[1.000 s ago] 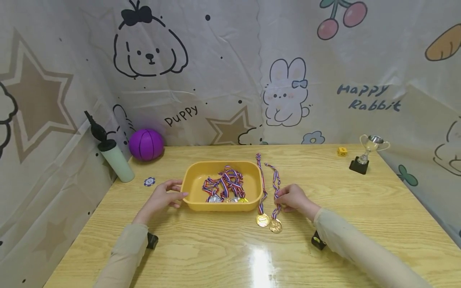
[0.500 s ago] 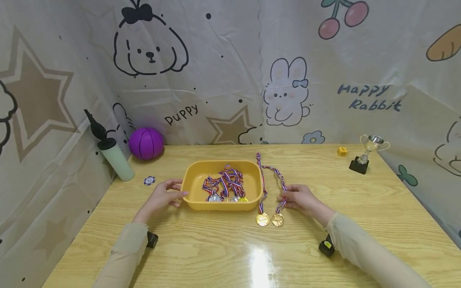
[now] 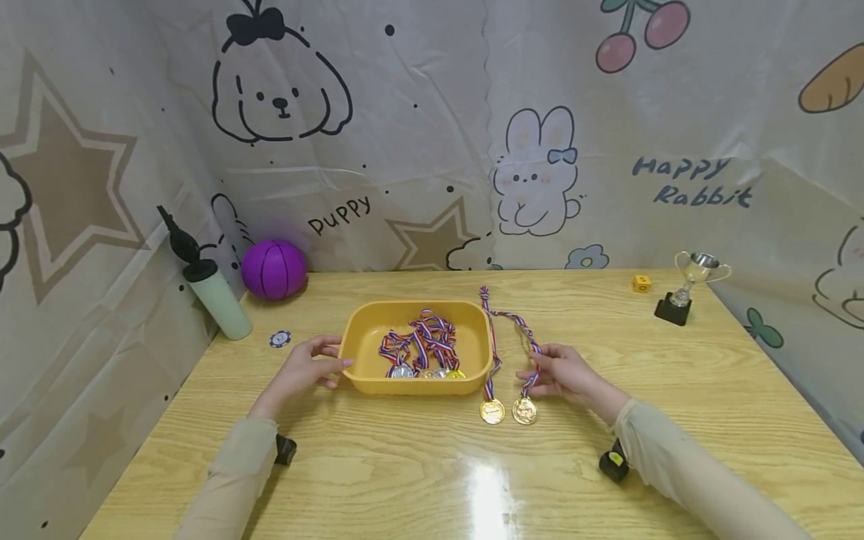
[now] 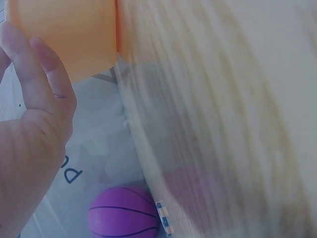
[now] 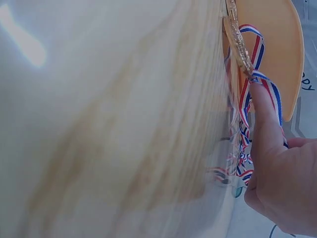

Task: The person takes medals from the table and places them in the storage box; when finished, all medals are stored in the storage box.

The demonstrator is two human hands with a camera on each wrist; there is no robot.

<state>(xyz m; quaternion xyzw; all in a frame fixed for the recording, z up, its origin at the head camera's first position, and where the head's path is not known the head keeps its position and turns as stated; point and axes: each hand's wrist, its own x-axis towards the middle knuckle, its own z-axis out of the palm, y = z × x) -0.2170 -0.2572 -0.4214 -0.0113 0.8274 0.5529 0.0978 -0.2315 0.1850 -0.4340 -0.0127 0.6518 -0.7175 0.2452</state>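
A yellow plastic basin [image 3: 415,386] stands mid-table, with several medals [image 3: 403,371] and their red, white and blue ribbons inside. At its left end, my left hand [image 3: 304,373] holds the basin, thumb at the rim and fingers against the outer wall. To the right of the basin, a gold medal [image 3: 492,411] lies with its ribbon stretched toward the back. Beside it is a second gold medal [image 3: 524,411], whose ribbon [image 3: 523,326] my right hand [image 3: 570,375] grips just above the disc. That medal appears edge-on in the right wrist view, by the index fingertip.
A purple ball [image 3: 274,270], a pale green hand pump [image 3: 218,300] and a poker chip [image 3: 280,339] are at the left. A yellow die [image 3: 641,284] and a small trophy cup [image 3: 685,289] stand at the back right. Printed cloth hangs behind the table.
My right hand has moved a little right, drawing the held ribbon and its medal away from the other gold medal. My left hand and the basin have stayed in place.
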